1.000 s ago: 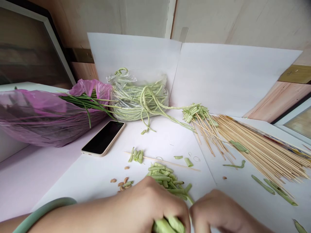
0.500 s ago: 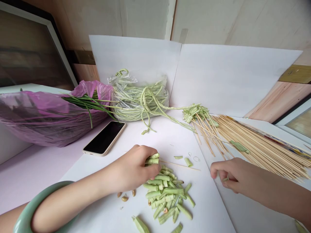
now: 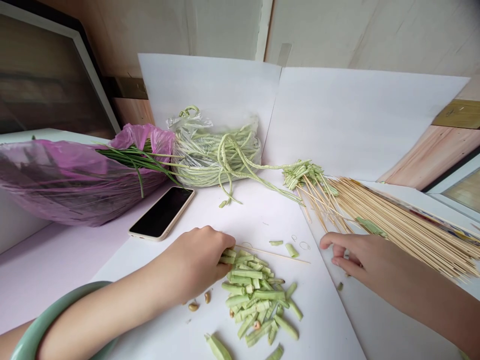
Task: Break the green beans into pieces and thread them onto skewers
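Observation:
My left hand (image 3: 198,260) is closed around short pieces of long bean (image 3: 227,256). A thin bamboo skewer (image 3: 279,252) runs out from beside it to the right, its far end bare; the fingers hide how the pieces sit on it. Below and right of this hand lies a heap of cut bean pieces (image 3: 258,300) on white paper. To the right, my right hand (image 3: 350,255) hovers with thumb and forefinger apart, the other fingers curled, and nothing visible in its grip. A tiny green scrap (image 3: 339,286) is just under it.
Loose bamboo skewers (image 3: 401,225) lie at the right, beside skewers loaded with bean pieces (image 3: 305,172). Whole long beans in a clear bag (image 3: 217,155) stand at the back. A phone (image 3: 162,214) and a purple bag of greens (image 3: 75,180) are on the left.
My left hand has shifted slightly left and down with the bean pieces. My right hand has moved a little up and left, and a green scrap now lies below it.

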